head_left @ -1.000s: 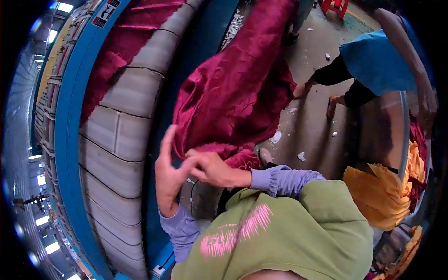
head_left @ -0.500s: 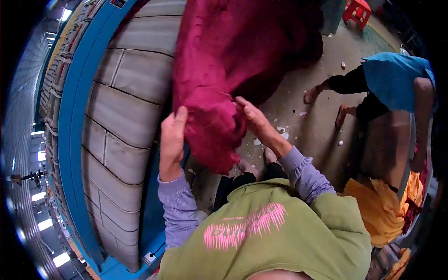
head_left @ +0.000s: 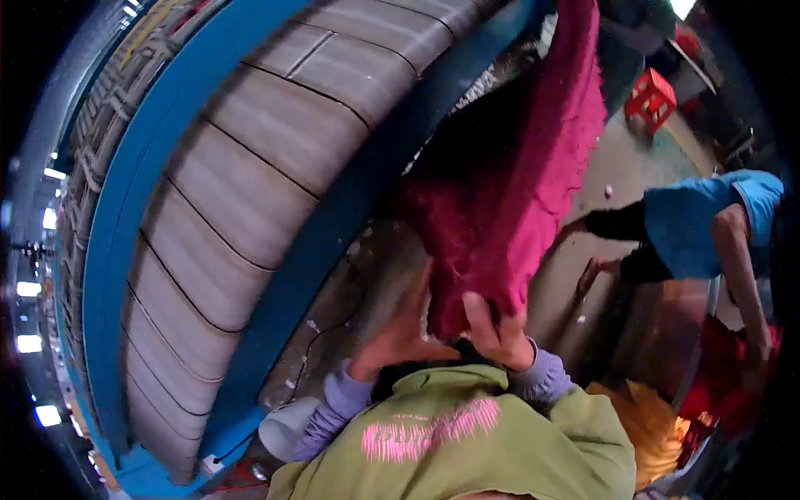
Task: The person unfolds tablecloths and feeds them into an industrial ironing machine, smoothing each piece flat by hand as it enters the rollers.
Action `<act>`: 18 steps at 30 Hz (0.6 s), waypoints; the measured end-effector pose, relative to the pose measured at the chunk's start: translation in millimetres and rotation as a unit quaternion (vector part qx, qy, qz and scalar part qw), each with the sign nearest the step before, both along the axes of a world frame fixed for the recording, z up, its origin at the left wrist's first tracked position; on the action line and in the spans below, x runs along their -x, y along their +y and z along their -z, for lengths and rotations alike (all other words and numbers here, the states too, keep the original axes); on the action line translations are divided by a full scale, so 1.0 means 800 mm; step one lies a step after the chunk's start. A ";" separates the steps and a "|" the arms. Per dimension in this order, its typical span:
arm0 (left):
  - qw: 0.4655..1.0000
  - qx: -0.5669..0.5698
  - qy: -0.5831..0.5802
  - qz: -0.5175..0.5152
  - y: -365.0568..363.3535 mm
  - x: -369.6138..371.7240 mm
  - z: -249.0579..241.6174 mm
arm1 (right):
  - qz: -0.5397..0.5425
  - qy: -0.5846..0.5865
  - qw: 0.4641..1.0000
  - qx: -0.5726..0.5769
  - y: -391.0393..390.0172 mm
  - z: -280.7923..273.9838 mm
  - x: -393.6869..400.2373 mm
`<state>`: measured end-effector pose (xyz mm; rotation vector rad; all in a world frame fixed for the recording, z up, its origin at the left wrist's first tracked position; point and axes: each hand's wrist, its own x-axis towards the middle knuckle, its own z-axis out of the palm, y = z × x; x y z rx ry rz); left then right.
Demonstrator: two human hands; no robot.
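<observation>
A long maroon cloth [head_left: 542, 158] stretches from the top of the view down to my lap. Its near end is bunched just in front of my green top. My right hand [head_left: 500, 337] grips that bunched end, thumb pressed on the fabric. At the cloth's left edge is my left hand [head_left: 400, 333], slightly blurred, thumb raised and spread away from its fingers.
Along my left stands a large blue-framed machine with grey padded panels [head_left: 258, 150]. At right, a person in a blue shirt [head_left: 700, 221] bends over red cloth [head_left: 725, 367]. Orange cloth [head_left: 637, 425] lies nearer me. A red stool [head_left: 652, 100] stands farther back.
The bunched cloth end has come down close to my body, and my hands have moved nearer together. The view has turned, so the machine now slants across it. The bending person reaches lower.
</observation>
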<state>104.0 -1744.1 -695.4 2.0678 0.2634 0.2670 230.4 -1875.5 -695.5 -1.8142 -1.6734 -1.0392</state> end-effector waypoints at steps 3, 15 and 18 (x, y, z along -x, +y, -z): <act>0.980 -0.150 -0.070 -0.108 -0.019 -0.022 0.045 | -0.024 -0.021 0.999 -0.004 0.029 -0.045 -0.008; 0.709 0.372 -0.207 -0.562 0.139 0.139 -0.004 | -0.266 0.403 0.859 0.173 0.428 -0.101 0.011; 0.763 0.238 -0.263 -0.540 0.174 0.181 -0.020 | -0.185 0.294 0.936 0.058 0.396 -0.050 0.050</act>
